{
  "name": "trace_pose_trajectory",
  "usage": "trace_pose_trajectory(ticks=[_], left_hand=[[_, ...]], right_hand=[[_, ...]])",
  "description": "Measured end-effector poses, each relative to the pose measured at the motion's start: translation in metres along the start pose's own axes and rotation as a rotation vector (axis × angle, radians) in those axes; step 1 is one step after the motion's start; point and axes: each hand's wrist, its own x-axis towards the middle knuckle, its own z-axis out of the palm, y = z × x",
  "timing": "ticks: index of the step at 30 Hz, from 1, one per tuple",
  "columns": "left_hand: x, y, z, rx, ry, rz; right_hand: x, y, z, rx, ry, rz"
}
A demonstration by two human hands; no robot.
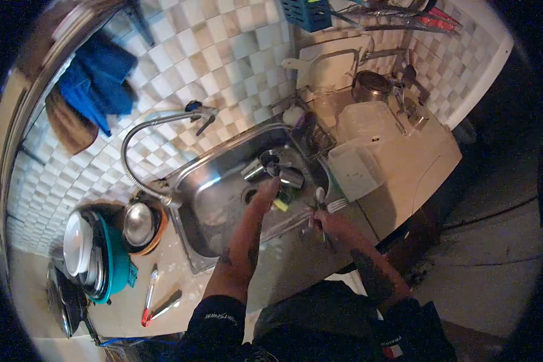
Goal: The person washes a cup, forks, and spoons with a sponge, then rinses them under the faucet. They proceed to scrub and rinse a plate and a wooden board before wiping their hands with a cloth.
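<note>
My left hand [268, 190] reaches into the steel sink [206, 218], close to metal cups [291, 177] and a yellow-green sponge [280, 205]. Its fingers are too small and dark to make out. Over the sink's front right edge, my right hand [321, 221] is closed around several pieces of cutlery [336, 205]; a spoon head and fork tines stick out past the fingers. The curved faucet [127, 148] hangs over the sink's left end, and no water stream can be made out.
Left of the sink are a teal basin [119, 265] with dishes, a metal bowl [138, 223] and a red-handled utensil [146, 315]. To the right stand a plastic container [354, 171], a pot [370, 86] and a cutting board [332, 65]. Blue cloths [96, 75] hang upper left.
</note>
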Motion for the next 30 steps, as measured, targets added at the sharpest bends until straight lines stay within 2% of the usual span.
trace_pose_trajectory(ticks=[2, 3, 5, 6, 8, 9, 12, 13, 15, 16, 17, 18, 19, 20, 22, 24, 25, 27, 29, 30], left_hand=[[0.036, -0.013, 0.013, -0.147, 0.061, -0.144], [0.058, 0.001, 0.008, -0.499, 0.003, -0.535], [0.088, 0.016, 0.006, -1.029, -0.046, -0.934], [0.091, 0.020, 0.007, -1.207, -0.025, -0.937], [0.075, 0.052, 0.000, -0.962, 0.005, -0.765], [0.071, 0.067, -0.004, -0.926, -0.055, -0.789], [0.055, 0.041, 0.019, -0.809, -0.078, -0.639], [0.042, 0.073, 0.015, -0.718, 0.007, -0.555], [0.013, 0.098, 0.009, -0.882, 0.101, -0.556], [-0.001, 0.103, 0.007, -1.143, 0.112, -0.634], [-0.008, 0.100, 0.007, -1.230, 0.157, -0.704], [-0.015, 0.098, 0.006, -1.315, 0.209, -0.773], [-0.019, 0.084, 0.009, -1.222, 0.288, -0.834], [-0.013, 0.094, 0.002, -1.137, 0.372, -0.756], [0.001, 0.114, -0.012, -0.940, 0.536, -0.613], [0.041, 0.166, -0.031, -0.883, 0.590, -0.328], [0.063, 0.167, -0.023, -0.512, 0.463, -0.140], [0.108, 0.177, 0.006, 0.026, 0.217, 0.206], [0.139, 0.202, 0.053, 0.308, -0.108, 0.181], [0.151, 0.213, 0.077, 0.410, -0.319, -0.006]], right_hand=[[-0.030, -0.042, -0.013, -0.110, 0.003, 0.032], [-0.042, -0.062, -0.019, -0.139, -0.001, 0.076], [-0.047, -0.082, -0.029, -0.045, -0.023, 0.192], [-0.047, -0.086, -0.032, 0.024, -0.030, 0.211], [-0.045, -0.089, -0.032, 0.214, -0.036, 0.130], [-0.044, -0.092, -0.034, 0.296, -0.046, 0.113], [-0.037, -0.123, -0.043, 0.402, -0.106, 0.142], [-0.036, -0.136, -0.044, 0.402, -0.112, 0.132], [-0.027, -0.145, -0.038, 0.373, -0.139, 0.107], [-0.020, -0.143, -0.034, 0.343, -0.155, 0.094], [-0.015, -0.139, -0.028, 0.314, -0.165, 0.086], [-0.011, -0.132, -0.019, 0.287, -0.123, -0.048], [-0.006, -0.121, -0.008, 0.258, -0.072, -0.176], [-0.001, -0.098, 0.005, 0.124, 0.069, -0.328], [0.014, -0.037, 0.039, -0.287, 0.485, -0.600], [0.005, -0.022, 0.032, -0.176, 0.433, -0.428], [-0.017, -0.042, 0.014, 0.195, 0.133, -0.109], [-0.052, -0.079, -0.012, 0.541, -0.161, 0.254], [-0.072, -0.098, -0.025, 0.500, -0.153, 0.331], [-0.071, -0.077, -0.017, 0.235, 0.078, 0.061]])
